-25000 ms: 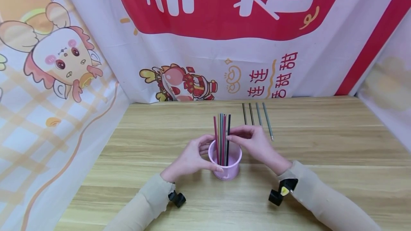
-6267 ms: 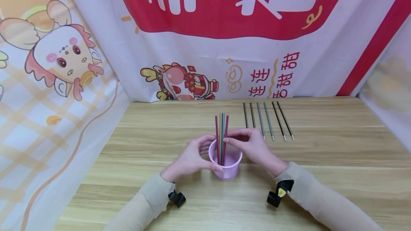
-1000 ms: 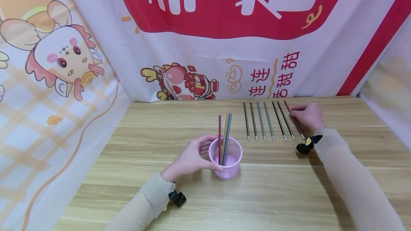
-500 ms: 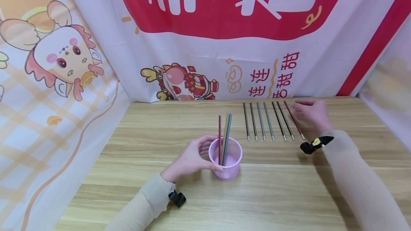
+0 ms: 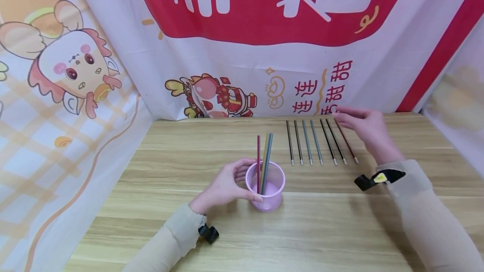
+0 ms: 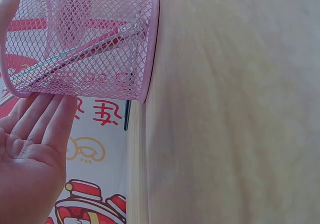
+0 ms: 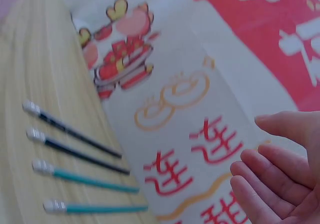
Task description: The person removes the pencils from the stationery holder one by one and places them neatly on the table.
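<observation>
My left hand [image 5: 227, 181] holds the pink mesh pencil cup [image 5: 269, 204], thumb at the front rim and fingers behind. In the left wrist view, straight fingers [image 6: 50, 116] lie along the mesh. Inside lean a red pencil [image 5: 259, 158], a yellow pencil [image 5: 264, 156] and blue pencil wood [image 5: 269, 154]. At the right end of a row on the table lies a dark red pencil [image 5: 347, 142]. Over its far end hovers my right hand [image 5: 370, 131], fingers loosely bent and nothing held. The right wrist view shows that hand [image 7: 287, 171] apart from the pencils.
Left of the dark red pencil lie black pencils [image 5: 332, 142] and blue pencils [image 5: 316, 142], side by side, eraser ends toward me. A printed cloth [image 5: 264, 66] hangs along the back edge of the wooden table [image 5: 189, 146]. Another cloth [image 5: 75, 137] stands at the left.
Over the longer span, several pencils passed from the cup to the row. In the last second, my right hand let go of the dark red pencil and rose toward the back. My left hand stayed.
</observation>
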Available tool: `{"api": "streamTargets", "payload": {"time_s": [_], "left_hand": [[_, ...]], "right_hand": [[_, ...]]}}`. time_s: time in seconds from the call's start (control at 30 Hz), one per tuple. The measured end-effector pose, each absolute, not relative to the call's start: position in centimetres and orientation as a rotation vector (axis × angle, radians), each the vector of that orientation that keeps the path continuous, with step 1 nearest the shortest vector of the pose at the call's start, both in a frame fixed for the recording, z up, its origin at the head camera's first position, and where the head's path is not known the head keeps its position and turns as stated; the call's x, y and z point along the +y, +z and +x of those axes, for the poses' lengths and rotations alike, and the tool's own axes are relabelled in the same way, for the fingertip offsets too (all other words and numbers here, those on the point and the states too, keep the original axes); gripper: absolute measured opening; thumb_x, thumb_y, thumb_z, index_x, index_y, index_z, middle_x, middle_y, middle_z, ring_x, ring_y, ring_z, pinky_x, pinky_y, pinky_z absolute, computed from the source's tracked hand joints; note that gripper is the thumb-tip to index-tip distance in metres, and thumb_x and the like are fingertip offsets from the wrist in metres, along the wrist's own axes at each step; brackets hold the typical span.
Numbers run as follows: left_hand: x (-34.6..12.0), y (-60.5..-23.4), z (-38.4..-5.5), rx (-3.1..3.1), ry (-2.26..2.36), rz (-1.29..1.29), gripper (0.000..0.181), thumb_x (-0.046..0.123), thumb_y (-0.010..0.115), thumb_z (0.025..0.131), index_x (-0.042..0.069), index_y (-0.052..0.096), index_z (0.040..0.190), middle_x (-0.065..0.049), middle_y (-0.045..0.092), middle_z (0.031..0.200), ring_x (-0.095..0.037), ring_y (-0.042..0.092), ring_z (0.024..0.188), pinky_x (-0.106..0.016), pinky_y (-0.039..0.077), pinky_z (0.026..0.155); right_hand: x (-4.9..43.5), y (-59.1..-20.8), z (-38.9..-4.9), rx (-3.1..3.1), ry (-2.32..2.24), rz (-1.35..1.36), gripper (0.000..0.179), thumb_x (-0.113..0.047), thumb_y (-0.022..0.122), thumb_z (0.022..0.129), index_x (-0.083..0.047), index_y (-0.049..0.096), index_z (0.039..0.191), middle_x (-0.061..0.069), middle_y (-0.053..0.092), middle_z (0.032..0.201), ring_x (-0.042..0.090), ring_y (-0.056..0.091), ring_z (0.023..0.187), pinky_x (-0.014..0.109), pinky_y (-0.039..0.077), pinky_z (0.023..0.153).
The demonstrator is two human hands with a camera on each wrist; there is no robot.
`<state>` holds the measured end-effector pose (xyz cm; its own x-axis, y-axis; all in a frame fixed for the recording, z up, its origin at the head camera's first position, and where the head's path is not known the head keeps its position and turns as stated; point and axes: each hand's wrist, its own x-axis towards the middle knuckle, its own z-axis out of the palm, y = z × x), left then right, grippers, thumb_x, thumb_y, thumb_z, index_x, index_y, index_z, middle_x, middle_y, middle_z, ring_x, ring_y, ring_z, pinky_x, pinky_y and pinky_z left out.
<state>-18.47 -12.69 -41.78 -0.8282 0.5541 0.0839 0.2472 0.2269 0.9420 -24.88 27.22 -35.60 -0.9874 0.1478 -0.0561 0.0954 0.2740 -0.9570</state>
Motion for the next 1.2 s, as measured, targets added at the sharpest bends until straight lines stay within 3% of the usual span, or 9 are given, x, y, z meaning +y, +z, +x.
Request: {"api": "streamTargets", "payload": {"time_s": [0.23,0.37,0.5,0.73,0.9,1.2], "left_hand": [[-12.7,-41.8,-18.5,2.228,1.643,0.760,0.089,0.014,0.098,0.064,0.009,0.055,0.142,-0.003,0.063,0.136,-0.019,0.060,0.124,-0.031,0.048,0.106],[-12.8,-41.8,-18.5,2.232,1.640,0.766,0.089,0.013,0.098,0.065,0.007,0.054,0.143,-0.005,0.062,0.136,-0.021,0.060,0.123,-0.031,0.048,0.106],[-12.7,-41.8,-18.5,2.223,1.647,0.775,0.087,0.011,0.097,0.066,0.007,0.055,0.142,-0.006,0.063,0.135,-0.021,0.060,0.123,-0.031,0.048,0.106],[-12.7,-41.8,-18.5,2.217,1.652,0.771,0.088,0.009,0.097,0.064,0.007,0.055,0.142,-0.005,0.063,0.135,-0.020,0.060,0.123,-0.031,0.048,0.106],[-12.7,-41.8,-18.5,2.221,1.649,0.771,0.088,0.008,0.097,0.064,0.007,0.055,0.141,-0.006,0.064,0.135,-0.020,0.060,0.123,-0.031,0.048,0.106],[-12.7,-41.6,-18.4,2.214,1.646,0.760,0.089,0.009,0.097,0.064,0.007,0.054,0.142,-0.007,0.062,0.137,-0.021,0.060,0.125,-0.031,0.048,0.106]], "right_hand": [[25.1,-34.2,-23.0,-2.527,1.777,-0.064,0.071,-0.058,0.075,0.085,-0.015,0.062,0.140,0.000,0.065,0.132,0.015,0.060,0.119,0.033,0.047,0.105],[23.8,-33.7,-22.3,-2.558,1.749,0.000,0.069,-0.059,0.076,0.084,-0.017,0.065,0.138,0.000,0.066,0.132,0.015,0.055,0.123,0.043,0.042,0.109],[22.2,-33.5,-21.7,-2.564,1.756,0.083,0.063,-0.055,0.078,0.085,-0.017,0.068,0.134,-0.003,0.070,0.125,0.015,0.060,0.119,0.041,0.045,0.108],[19.6,-34.1,-20.9,-2.587,1.720,0.242,0.053,-0.049,0.080,0.086,-0.014,0.073,0.126,0.000,0.073,0.118,0.015,0.068,0.107,0.027,0.054,0.096],[17.9,-35.0,-20.6,-2.606,1.767,0.303,0.051,-0.046,0.083,0.084,-0.013,0.074,0.123,0.001,0.075,0.114,0.016,0.070,0.104,0.028,0.057,0.092],[15.0,-37.2,-20.3,-2.551,1.890,0.490,0.039,-0.021,0.083,0.087,-0.004,0.073,0.120,0.009,0.075,0.108,0.021,0.072,0.097,0.031,0.061,0.082]]}}
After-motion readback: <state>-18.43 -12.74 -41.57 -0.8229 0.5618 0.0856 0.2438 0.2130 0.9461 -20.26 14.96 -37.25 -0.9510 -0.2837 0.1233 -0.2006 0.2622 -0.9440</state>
